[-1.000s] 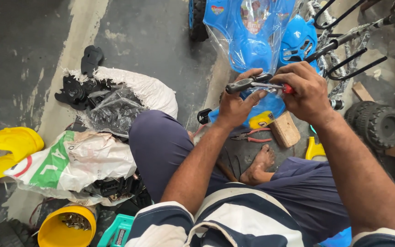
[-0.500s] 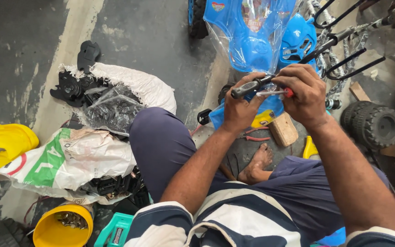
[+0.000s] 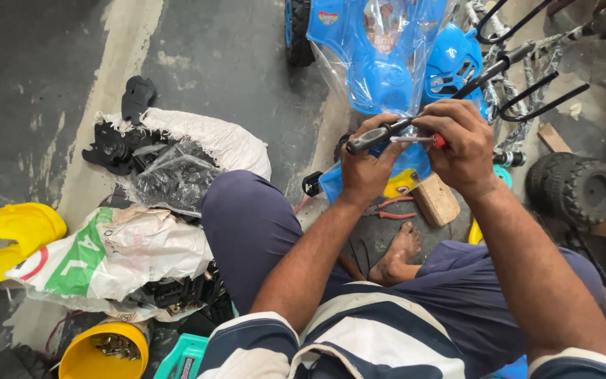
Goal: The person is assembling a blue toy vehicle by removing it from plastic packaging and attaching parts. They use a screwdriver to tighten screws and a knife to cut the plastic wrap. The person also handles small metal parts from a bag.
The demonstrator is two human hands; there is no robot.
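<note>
Handlebar (image 3: 380, 133) stayed clenched in the left hand (image 3: 366, 165); the right hand (image 3: 461, 144), gripping a screwdriver (image 3: 415, 140), had edged closer, tip meeting the grip.

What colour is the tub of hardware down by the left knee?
Yellow: the tub shows best in the head view, bottom left.
</note>
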